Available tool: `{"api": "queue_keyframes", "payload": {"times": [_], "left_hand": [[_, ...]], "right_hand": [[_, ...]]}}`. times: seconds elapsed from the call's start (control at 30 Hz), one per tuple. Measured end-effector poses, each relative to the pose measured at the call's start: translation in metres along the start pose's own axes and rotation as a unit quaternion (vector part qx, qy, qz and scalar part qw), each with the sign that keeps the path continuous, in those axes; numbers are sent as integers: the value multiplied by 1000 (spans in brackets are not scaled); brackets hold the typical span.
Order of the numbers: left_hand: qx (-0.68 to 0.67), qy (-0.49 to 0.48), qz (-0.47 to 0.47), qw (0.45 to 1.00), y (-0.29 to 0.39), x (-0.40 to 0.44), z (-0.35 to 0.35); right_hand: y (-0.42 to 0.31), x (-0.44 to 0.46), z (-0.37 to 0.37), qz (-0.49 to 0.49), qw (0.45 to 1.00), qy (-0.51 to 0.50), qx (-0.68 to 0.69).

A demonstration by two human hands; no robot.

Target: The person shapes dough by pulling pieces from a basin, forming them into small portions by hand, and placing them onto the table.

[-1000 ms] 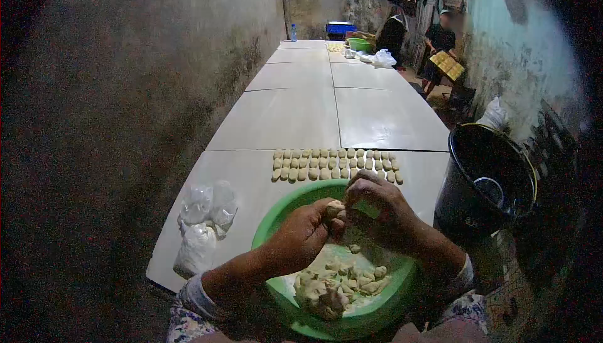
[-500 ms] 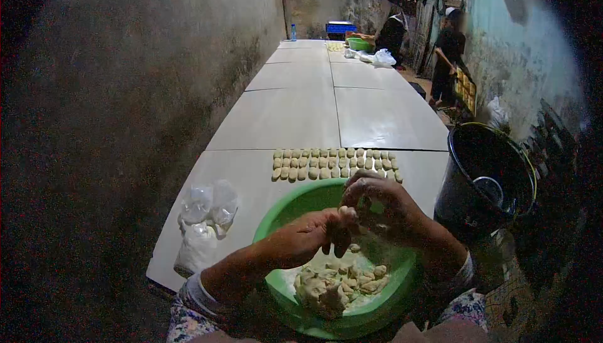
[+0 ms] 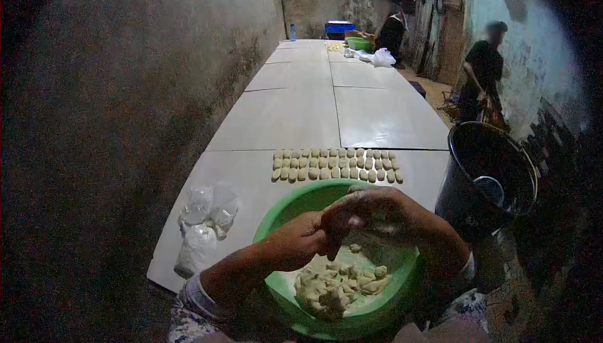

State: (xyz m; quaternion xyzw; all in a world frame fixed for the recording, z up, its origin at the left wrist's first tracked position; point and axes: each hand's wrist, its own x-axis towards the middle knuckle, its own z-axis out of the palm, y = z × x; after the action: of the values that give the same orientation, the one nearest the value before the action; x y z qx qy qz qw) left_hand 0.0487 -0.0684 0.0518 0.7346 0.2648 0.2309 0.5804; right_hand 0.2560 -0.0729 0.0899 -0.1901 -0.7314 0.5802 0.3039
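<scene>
A dough piece (image 3: 355,221) is seemingly being shaped, clamped in the left hand (image 3: 309,236); closure of the right hand (image 3: 384,207) cannot be told. Even pressure seems needed next, above the bowl (image 3: 282,202) beneath the grip.

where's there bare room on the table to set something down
Widest: the table beyond the dough rows, short of the white bag. A smaller patch lies between the rows and the bucket. Crowded: the basin, holding dough under left hand and right hand; the far end around the bowl.
</scene>
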Motion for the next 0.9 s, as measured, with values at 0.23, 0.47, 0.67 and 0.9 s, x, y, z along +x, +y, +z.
{"api": "queue_keyframes", "payload": {"times": [0.23,0.47,0.67,0.9], "left_hand": [[-58,29,121,991,-6,8,8],[187,72,73,977,10,3,9],[100,49,41,993,-3,5,7],[10,8,143,990,-12,9,2]], "right_hand": [[5,-6,2,-1,961,149,-232],[1,-6,6,60,923,148,-351],[-5,-11,-1,62,862,157,-478],[-2,-9,4,59,926,126,-350]]}}
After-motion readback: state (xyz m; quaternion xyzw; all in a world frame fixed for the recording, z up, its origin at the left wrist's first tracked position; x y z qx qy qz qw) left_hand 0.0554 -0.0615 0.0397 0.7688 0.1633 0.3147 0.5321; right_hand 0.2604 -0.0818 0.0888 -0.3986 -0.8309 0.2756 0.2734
